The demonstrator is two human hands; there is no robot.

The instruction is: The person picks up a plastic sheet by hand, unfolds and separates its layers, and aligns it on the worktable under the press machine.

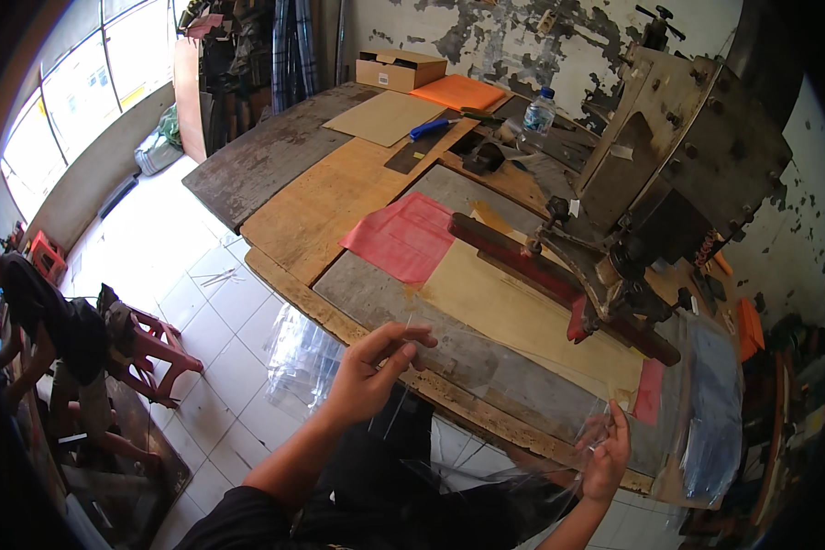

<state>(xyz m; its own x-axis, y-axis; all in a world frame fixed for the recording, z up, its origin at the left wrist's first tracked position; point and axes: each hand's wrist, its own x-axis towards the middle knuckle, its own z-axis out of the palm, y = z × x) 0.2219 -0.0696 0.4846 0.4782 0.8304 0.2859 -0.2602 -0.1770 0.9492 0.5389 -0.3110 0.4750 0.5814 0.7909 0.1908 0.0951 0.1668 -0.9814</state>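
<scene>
A thin clear plastic sheet (500, 477) stretches between my hands at the table's near edge, its outline faint against my dark clothing. My left hand (380, 367) pinches one edge between thumb and fingers. At the other end my right hand (607, 454) grips the sheet, fingers pointing up. Just beyond them, a pale yellow sheet (477, 293) lies on the grey work surface (362, 293). Pink material (401, 240) shows at both its ends. Over the yellow sheet runs the long reddish bar (559, 284) of a heavy metal press (678, 147).
Clear plastic sheets (304, 357) hang off the table's near left edge; a stack of clear bluish plastic (713, 412) lies at the right. Farther back are a cardboard box (399, 71), an orange folder (458, 92), a blue-handled tool (431, 128) and a water bottle (540, 115). A red stool (160, 353) stands left.
</scene>
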